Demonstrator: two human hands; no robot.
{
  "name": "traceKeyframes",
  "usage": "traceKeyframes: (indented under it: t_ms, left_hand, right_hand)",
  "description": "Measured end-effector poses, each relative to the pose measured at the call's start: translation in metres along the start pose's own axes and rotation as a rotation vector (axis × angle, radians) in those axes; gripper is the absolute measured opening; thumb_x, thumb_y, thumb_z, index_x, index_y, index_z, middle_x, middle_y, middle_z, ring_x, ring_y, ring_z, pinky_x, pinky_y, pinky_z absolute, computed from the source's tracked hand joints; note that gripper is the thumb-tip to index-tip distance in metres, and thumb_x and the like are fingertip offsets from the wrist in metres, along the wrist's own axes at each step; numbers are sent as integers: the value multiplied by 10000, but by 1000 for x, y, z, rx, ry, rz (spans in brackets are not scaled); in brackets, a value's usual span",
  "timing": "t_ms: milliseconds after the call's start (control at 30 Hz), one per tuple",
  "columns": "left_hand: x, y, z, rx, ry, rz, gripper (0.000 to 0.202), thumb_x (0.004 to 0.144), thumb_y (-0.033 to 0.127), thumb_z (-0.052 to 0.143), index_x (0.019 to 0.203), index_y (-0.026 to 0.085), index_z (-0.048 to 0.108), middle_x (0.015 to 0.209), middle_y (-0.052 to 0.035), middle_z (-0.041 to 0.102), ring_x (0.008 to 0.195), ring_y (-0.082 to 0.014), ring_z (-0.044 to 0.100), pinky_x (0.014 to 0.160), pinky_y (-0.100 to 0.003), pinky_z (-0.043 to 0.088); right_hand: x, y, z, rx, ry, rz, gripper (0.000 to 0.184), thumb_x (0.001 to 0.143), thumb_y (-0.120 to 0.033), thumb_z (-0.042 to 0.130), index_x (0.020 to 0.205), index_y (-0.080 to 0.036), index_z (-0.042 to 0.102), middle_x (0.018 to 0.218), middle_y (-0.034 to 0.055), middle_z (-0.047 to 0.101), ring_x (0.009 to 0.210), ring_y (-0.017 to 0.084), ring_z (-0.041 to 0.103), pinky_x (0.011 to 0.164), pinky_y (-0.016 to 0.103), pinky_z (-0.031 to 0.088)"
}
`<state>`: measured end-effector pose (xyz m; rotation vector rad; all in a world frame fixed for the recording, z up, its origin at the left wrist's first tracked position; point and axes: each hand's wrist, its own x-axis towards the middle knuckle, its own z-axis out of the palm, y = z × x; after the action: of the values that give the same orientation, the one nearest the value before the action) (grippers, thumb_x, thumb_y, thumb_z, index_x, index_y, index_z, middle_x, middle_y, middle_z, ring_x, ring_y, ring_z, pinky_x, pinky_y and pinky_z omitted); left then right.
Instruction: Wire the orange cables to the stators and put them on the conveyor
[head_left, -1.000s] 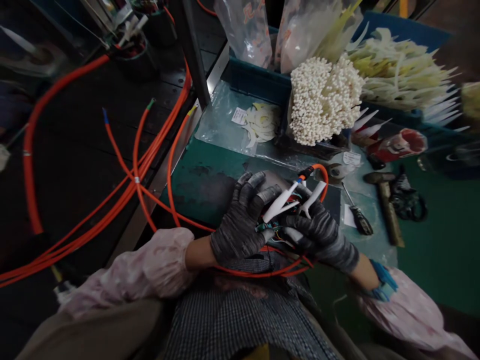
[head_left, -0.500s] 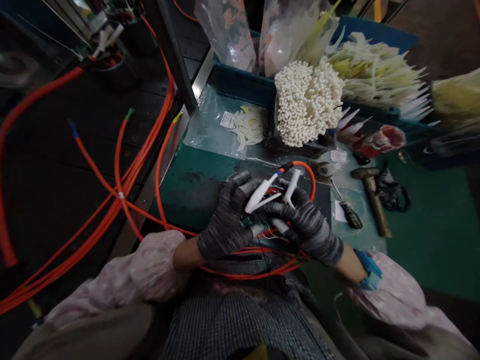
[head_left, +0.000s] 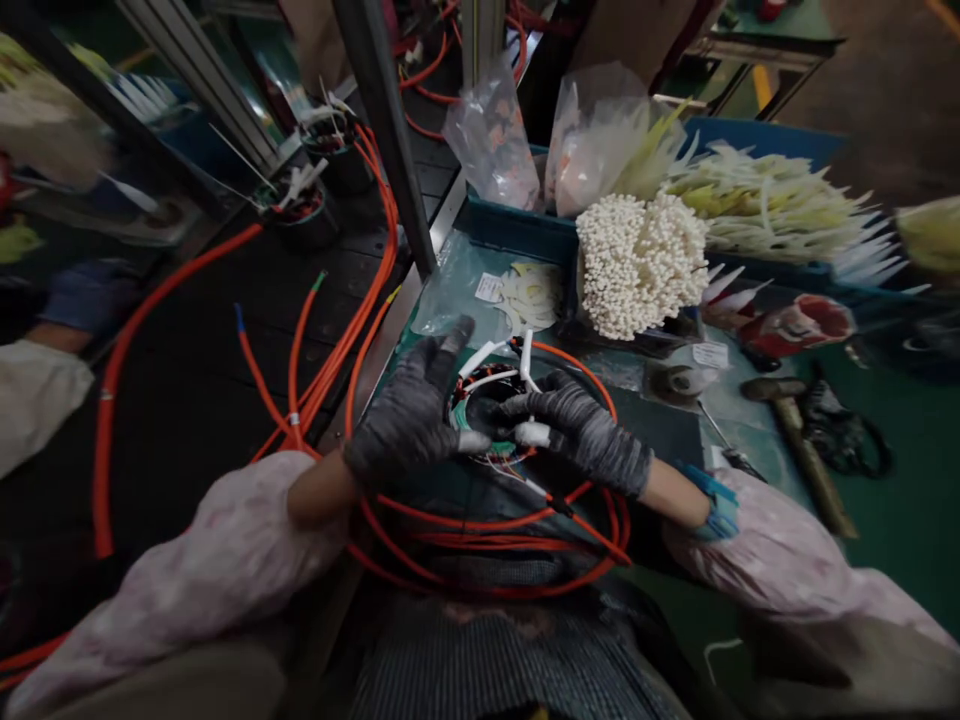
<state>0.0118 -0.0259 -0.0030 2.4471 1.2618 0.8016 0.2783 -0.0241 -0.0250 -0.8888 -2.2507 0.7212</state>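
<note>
A ring-shaped motor stator (head_left: 459, 412) with green insulation, dark windings and white sleeves lies between my hands on the bench. My left hand (head_left: 411, 408), in a dark grey glove with white thumb tip, is along its left side, fingers stretched out and thumb over the ring's lower edge. My right hand (head_left: 581, 428), gloved alike, grips the ring's right side with bent fingers; part of the ring is hidden beneath it. A white sleeve (head_left: 527, 355) stands up from the ring. Orange cable (head_left: 495, 523) loops around the stator toward my lap.
Behind lie curved insulation strips (head_left: 531, 292), a bundle of thin white tubes (head_left: 637, 265) and a blue bin (head_left: 765, 140) of pale strips. To the right are a screwdriver (head_left: 739, 460) and a hammer (head_left: 806, 440). A metal post (head_left: 386, 140) rises left; a co-worker's gloved hand (head_left: 94, 295) is further left.
The stator has come down flatter, its ring opening now facing up. My left hand has shifted left and its fingers have straightened. The camera view has swung left.
</note>
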Motion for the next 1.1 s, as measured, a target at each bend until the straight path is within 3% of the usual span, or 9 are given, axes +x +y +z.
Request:
traceKeyframes:
  t_ms: [133, 200, 300, 367, 533, 667, 767, 900, 1100]
  left_hand:
    - [-9, 33, -4, 280, -200, 251, 113, 1007, 277, 704, 1112, 280, 747, 1078, -28, 774, 950, -283, 704, 807, -453, 577]
    - [-8, 46, -7, 326, -288, 307, 137, 1024, 194, 613, 1028, 250, 739, 1036, -23, 783, 916, -263, 699, 781, -428, 543]
    - [-6, 57, -11, 351, -243, 322, 183, 1039, 285, 576, 1040, 201, 738, 1049, -75, 787, 913, -288, 702, 757, -454, 526]
    - [-9, 63, -8, 375, -160, 329, 223, 1053, 317, 568, 1042, 175, 739, 1054, -92, 794, 916, -296, 709, 748, -461, 529]
    - [-32, 72, 12, 510, 62, 274, 176, 1037, 147, 583, 1102, 136, 746, 1056, -75, 819, 968, -277, 727, 931, -494, 548]
    - [-39, 68, 19, 413, 140, 235, 238, 1052, 382, 690, 1129, 162, 739, 1061, -54, 819, 1001, -286, 716, 1034, -550, 510]
    - [-33, 61, 20, 333, 196, 232, 245, 1025, 435, 741, 1071, 195, 736, 1009, -22, 812, 965, -257, 712, 1048, -529, 497]
    - [-26, 58, 24, 274, 240, 228, 154, 1061, 345, 663, 982, 224, 715, 957, 7, 804, 903, -226, 698, 1039, -497, 503]
    - [-34, 55, 32, 209, 333, 244, 62, 1016, 209, 634, 1052, 225, 681, 931, -16, 761, 920, -225, 672, 1049, -474, 535]
  right_hand:
    - [-14, -12, -2, -70, 156, -14, 354, 1103, -344, 579, 1438, -293, 683, 1285, 110, 740, 1129, 266, 734, 949, 485, 664]
    - [-30, -25, -7, -238, 243, -24, 465, 1100, -314, 582, 1563, -344, 563, 1444, 128, 651, 1232, 270, 707, 960, 474, 666]
    - [-57, -47, -19, -510, 307, -114, 554, 1068, -405, 643, 1606, -376, 515, 1462, 126, 629, 1266, 313, 681, 946, 490, 658]
    - [-69, -58, -25, -548, 276, -180, 501, 1060, -449, 648, 1542, -324, 590, 1337, 120, 699, 1172, 303, 705, 887, 454, 651]
    - [-70, -63, -22, -515, 73, -264, 243, 1091, -145, 541, 1153, -218, 765, 947, 48, 806, 777, 163, 716, 637, 277, 530]
    - [-56, -61, -13, -334, 107, 40, 367, 1122, -400, 572, 903, -196, 784, 706, 20, 747, 579, 131, 656, 550, 252, 479]
    - [-46, -62, -8, -265, 129, 218, 445, 1083, -558, 597, 884, -214, 797, 676, 19, 738, 529, 139, 631, 522, 269, 466]
    - [-38, -61, 0, -318, 188, 268, 419, 1080, -580, 577, 1045, -238, 815, 711, 53, 748, 612, 197, 668, 595, 322, 527]
    - [-35, -60, 9, -371, 177, 242, 370, 1083, -504, 584, 863, -251, 741, 722, 59, 732, 687, 224, 677, 630, 343, 563]
